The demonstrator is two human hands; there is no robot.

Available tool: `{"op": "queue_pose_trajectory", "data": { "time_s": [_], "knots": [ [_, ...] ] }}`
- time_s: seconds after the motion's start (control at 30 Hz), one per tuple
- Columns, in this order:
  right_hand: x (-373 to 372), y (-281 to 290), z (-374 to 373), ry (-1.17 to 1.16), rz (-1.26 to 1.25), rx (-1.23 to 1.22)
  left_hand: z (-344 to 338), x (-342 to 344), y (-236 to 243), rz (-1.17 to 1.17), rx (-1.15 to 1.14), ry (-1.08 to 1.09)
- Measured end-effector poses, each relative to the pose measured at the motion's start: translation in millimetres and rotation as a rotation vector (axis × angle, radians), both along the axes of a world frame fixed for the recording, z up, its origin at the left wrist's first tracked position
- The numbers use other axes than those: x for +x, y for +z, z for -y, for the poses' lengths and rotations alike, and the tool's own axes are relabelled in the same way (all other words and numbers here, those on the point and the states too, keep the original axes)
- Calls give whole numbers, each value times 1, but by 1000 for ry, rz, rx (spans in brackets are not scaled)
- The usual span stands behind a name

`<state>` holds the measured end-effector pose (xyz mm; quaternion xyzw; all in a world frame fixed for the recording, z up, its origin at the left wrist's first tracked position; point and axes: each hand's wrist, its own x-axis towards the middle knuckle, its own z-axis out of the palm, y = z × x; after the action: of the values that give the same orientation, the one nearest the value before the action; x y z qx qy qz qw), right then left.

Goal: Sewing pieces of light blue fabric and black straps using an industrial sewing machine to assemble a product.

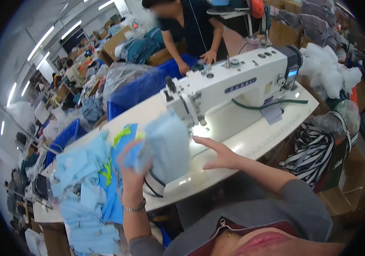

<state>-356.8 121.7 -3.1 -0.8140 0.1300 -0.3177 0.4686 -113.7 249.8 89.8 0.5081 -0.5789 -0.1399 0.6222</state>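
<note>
My left hand (132, 168) is closed on a light blue fabric piece (167, 143), raised and blurred over the front of the white table (191, 181). A white strip with a dark edge (154, 186) shows just below the fabric; whether the two are joined, I cannot tell. My right hand (221, 154) is empty, thumb and fingers apart, close to the lit needle area of the white sewing machine (238, 81). Left of my left hand lies a heap of light blue fabric pieces (84, 160), beside brighter blue cloth (110, 205) with lime-green bits (122, 135).
A dark green strip (272, 103) and a grey paper (272, 114) lie by the machine's base. Across the table a person (195, 30) handles something at a blue bin (137, 89). Black-and-white straps (308, 147) and cardboard boxes (344, 192) crowd the right side.
</note>
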Motion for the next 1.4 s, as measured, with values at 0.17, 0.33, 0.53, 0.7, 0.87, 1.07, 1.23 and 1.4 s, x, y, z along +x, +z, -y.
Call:
{"op": "queue_pose_trajectory", "data": {
  "time_s": [0.17, 0.33, 0.53, 0.7, 0.87, 1.07, 1.23, 1.4],
  "knots": [
    [12, 17, -18, 235, -102, 745, 11, -41, -1, -672, 108, -38],
    [26, -6, -67, 152, 275, 1023, 26, -29, -64, -543, 250, -4],
    [28, -20, -65, -12, 179, 929, -16, -56, -58, 279, 166, 290],
    [34, -7, -62, 116, 31, 1203, -27, -44, -60, 276, 430, -53],
    [27, 11, -52, 174, -208, 929, -30, 2, -59, -161, 473, -45],
    [-29, 60, 13, 101, -804, 605, -23, 62, -34, -732, 250, -41],
    [-99, 126, 89, 6, -1113, 171, -35, -13, -43, -571, 252, -334],
    [-131, 193, 82, -185, -1278, -639, 27, -61, -39, -121, 81, -1230]
  ]
}}
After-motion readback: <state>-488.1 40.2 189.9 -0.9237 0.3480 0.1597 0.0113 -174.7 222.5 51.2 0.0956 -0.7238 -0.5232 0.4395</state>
